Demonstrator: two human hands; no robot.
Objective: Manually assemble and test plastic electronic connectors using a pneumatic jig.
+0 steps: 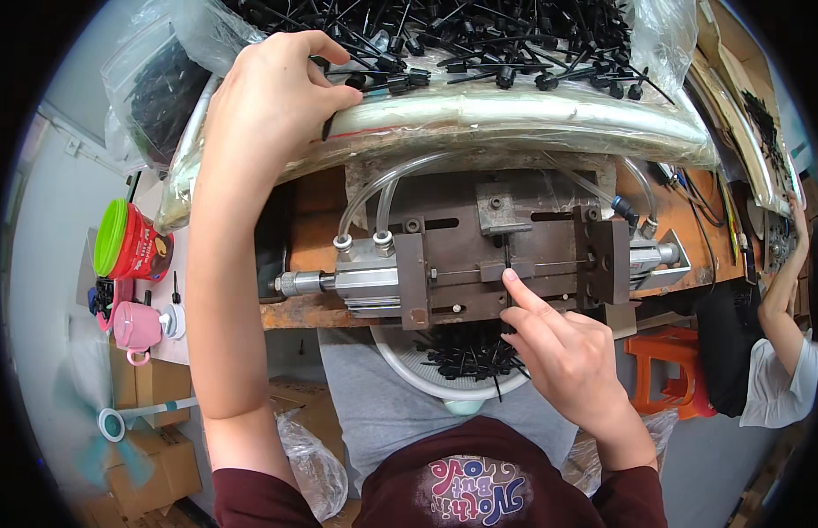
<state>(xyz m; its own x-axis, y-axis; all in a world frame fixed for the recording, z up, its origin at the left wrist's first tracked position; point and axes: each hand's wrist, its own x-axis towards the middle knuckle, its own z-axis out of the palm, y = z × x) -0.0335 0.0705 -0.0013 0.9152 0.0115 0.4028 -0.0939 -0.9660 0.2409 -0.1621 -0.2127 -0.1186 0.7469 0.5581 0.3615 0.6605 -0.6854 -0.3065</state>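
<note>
Left hand [272, 92] at spindly black parts [508, 76], right hand [563, 350] at metal jig [462, 246], grips unclear

Wooden counter [314, 315], worn edge. Orange plastic stool [660, 352] near counter's right end, on grey floor [713, 453]. Left of counter: cardboard boxes [169, 465], pale teal fan [111, 425] with blurred blades, pale wall [81, 97]. Bright, fairly even light over counter.

On my feed, jig [545, 242] part-hides bowl [397, 365] below; fan blades [136, 464] L of jig blurred; blk parts [506, 40] beyond jig cropped up top.
</note>
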